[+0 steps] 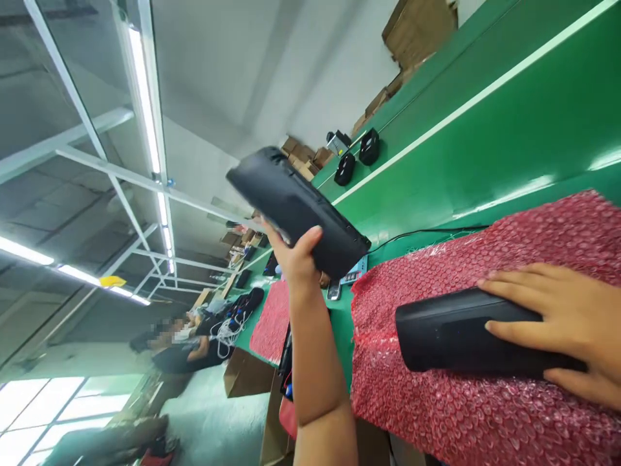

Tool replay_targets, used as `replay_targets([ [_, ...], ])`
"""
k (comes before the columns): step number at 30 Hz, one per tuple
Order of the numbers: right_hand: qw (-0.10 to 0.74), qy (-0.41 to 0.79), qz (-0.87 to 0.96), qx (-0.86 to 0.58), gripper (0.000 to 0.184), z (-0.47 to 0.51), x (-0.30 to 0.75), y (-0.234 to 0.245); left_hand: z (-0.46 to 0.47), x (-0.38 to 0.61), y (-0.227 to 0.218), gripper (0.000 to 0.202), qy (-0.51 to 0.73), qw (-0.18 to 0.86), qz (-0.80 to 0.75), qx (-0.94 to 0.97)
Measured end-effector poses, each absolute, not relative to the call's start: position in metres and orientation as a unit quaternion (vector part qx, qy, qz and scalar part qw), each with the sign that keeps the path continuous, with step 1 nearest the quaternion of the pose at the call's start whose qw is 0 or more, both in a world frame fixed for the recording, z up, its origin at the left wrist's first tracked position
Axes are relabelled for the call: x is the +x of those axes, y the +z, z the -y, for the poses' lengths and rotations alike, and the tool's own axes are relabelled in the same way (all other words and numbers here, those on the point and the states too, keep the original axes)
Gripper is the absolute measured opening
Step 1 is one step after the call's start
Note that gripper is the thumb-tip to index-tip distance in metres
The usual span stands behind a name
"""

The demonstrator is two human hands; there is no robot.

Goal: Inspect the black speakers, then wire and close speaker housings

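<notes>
My left hand (297, 257) is raised in the middle of the view, closed around a long black device (295, 208) that it holds up in the air, tilted. My right hand (565, 327) comes in from the right edge and lies over a second black oblong device (451, 333), its fingers curved round it. That device rests on a sheet of red bubble wrap (466, 414) spread over the green bench (509, 129).
Two small black units (356, 158) stand farther along the bench, with cardboard boxes (417, 29) behind. A black cable (422, 231) runs by the wrap. Another red sheet (272, 320) and a seated person (184, 346) are down the line.
</notes>
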State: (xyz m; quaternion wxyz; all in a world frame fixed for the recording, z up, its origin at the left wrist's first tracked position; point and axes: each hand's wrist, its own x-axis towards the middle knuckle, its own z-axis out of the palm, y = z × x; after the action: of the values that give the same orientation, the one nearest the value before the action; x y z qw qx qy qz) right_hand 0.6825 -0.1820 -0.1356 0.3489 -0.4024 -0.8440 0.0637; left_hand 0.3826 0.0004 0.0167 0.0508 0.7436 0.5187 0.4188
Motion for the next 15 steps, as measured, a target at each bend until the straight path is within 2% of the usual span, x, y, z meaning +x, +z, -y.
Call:
replay_targets([
  [2,0.330,0.047,0.860,-0.386,0.068,0.183,0.680,-0.133,-0.040,0.416,0.018,0.098,0.368,-0.098,-0.533,0.756],
  [4,0.340,0.068,0.850,-0.396,0.062,0.181,0.679,-0.124,-0.078,0.448,0.012,0.105,0.278,-0.171,-0.560,0.761],
  [7,0.332,0.097,0.851,-0.395,0.053,0.177,0.677,-0.109,-0.130,0.491,-0.008,0.118,0.189,-0.071,-0.625,0.754],
  [9,0.323,0.102,0.857,-0.388,0.051,0.173,0.677,-0.104,-0.158,0.514,-0.027,0.119,0.152,-0.001,-0.654,0.741],
  [12,0.323,0.086,0.861,-0.384,0.048,0.169,0.675,-0.105,-0.189,0.538,-0.059,0.120,0.101,0.043,-0.655,0.748],
  [15,0.364,0.021,0.845,-0.392,0.027,0.165,0.669,-0.111,-0.209,0.552,-0.086,0.122,0.047,0.077,-0.646,0.758],
])
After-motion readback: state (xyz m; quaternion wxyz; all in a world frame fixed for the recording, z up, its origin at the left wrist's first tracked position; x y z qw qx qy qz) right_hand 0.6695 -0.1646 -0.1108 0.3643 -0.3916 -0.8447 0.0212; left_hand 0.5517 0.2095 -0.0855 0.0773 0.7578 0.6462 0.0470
